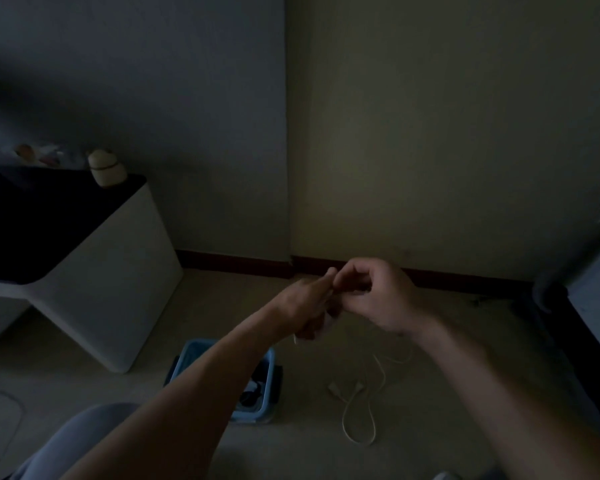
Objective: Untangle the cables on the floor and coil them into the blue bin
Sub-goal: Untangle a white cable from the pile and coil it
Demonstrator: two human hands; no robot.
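1. Nearest, at 7 o'clock, is a knee (84, 438) in grey cloth. A thin wire (22, 415) lies on the floor beside it, at 8 o'clock.
2. The floor (447, 341) is pale and plain. The whole room is very dark.
3. The blue bin (250, 415) stands on the floor at 6 o'clock, partly behind the left arm. Dark things lie inside it.
4. The white cable (334, 389) lies in loose loops on the floor just right of the bin, at 5 o'clock. It runs up toward the hands.
5. The left hand (309, 303) is in the middle. Its lower fingers curl round a white bit of the cable.
6. The right hand (381, 296) touches the left one, with its fingers bent in. It is too dark to tell what it holds.
7. A white cabinet (118, 271) with a black top stands at 9 o'clock. A small pale thing (106, 168) sits on top.
8. Farthest off, a dark red strip (236, 261) runs along the bottom of two walls (430, 133). They meet in a corner at 12 o'clock.
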